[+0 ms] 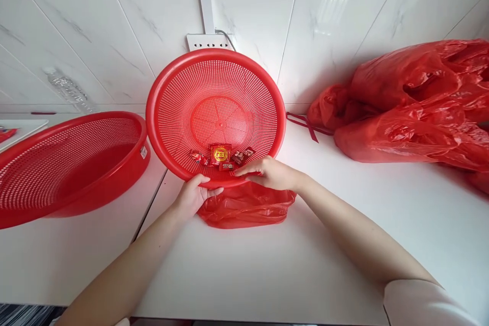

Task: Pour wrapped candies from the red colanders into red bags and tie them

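A round red perforated basket (216, 81) stands tilted up against the wall, its inside facing me. Several small wrapped sweets (221, 155) lie at its lower rim. My left hand (193, 196) grips the basket's lower rim, thumb over the edge. My right hand (269, 173) rests on the same rim to the right, fingers curled over it and pointing toward the sweets. Directly beneath the rim lies a small red plastic bag (246, 209) on the white counter (267, 265); my left fingers may also touch the bag.
A second red perforated basket (69, 163) sits on the counter at the left. Bulky red plastic bags (412, 107) are piled at the right against the tiled wall. A white socket (208, 42) is behind the tilted basket. A white tray edge (23, 130) shows far left.
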The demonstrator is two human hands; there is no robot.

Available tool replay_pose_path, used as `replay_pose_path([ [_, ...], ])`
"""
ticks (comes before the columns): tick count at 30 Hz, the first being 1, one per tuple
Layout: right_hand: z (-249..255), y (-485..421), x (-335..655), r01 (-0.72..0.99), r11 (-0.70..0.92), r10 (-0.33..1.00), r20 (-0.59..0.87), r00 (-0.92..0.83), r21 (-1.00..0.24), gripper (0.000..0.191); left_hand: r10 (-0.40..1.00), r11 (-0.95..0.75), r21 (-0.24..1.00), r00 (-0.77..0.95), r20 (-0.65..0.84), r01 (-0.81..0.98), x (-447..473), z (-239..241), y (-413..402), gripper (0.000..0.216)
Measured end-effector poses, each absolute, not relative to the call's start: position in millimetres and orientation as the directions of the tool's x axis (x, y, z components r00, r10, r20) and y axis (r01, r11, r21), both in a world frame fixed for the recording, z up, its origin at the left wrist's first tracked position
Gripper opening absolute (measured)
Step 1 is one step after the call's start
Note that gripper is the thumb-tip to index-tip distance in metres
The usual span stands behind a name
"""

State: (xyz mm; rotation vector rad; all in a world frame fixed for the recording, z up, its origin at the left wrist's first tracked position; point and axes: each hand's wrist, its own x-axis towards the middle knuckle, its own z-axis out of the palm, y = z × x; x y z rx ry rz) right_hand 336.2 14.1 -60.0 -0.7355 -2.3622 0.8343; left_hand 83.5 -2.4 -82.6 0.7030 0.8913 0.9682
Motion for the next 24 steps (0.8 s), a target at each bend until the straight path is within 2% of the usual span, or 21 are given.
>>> replay_pose_path([
  [2,-58,15,338,0.208,0.484,0.71,0.242,-0.662,-0.85,0.035,0.904,0.414,0.826,0.282,-0.322,-0.383,85,-82,-3,0.022],
  [4,-59,16,340,0.09,0.262,0.753,0.145,-0.642,-0.961,0.042,0.9,0.421,0.823,0.288,-0.328,-0.38,85,-82,-4,0.022],
  [6,-60,18,343,-0.001,0.096,0.75,0.073,-0.657,-0.995,0.048,0.893,0.433,0.818,0.306,-0.33,-0.379,85,-83,-4,0.023],
  [8,-59,17,344,-0.047,0.045,0.728,0.065,-0.682,-0.998,0.049,0.885,0.444,0.811,0.329,-0.33,-0.38,85,-84,-4,0.024],
  [10,-55,14,343,-0.035,0.084,0.69,0.084,-0.719,-0.996,0.044,0.877,0.454,0.807,0.351,-0.329,-0.378,84,-84,-4,0.026],
  [12,-50,10,341,0.017,0.189,0.691,0.121,-0.713,-0.982,0.034,0.872,0.455,0.809,0.37,-0.321,-0.372,84,-83,-4,0.028],
  [15,-46,5,335,0.122,0.37,0.792,0.244,-0.56,-0.921,0.028,0.881,0.429,0.825,0.372,-0.292,-0.368,87,-82,-6,0.032],
  [17,-48,4,330,0.214,0.473,0.811,0.328,-0.484,-0.855,0.029,0.885,0.418,0.831,0.37,-0.282,-0.368,90,-81,-9,0.033],
  [20,-61,4,322,0.365,0.602,0.756,0.361,-0.546,-0.71,0.031,0.879,0.427,0.83,0.381,-0.288,-0.358,95,-82,-13,0.029],
  [24,-81,4,314,0.485,0.702,0.678,0.28,-0.68,-0.521,0.048,0.895,0.401,0.848,0.348,-0.28,-0.348,98,-84,-17,0.025],
])
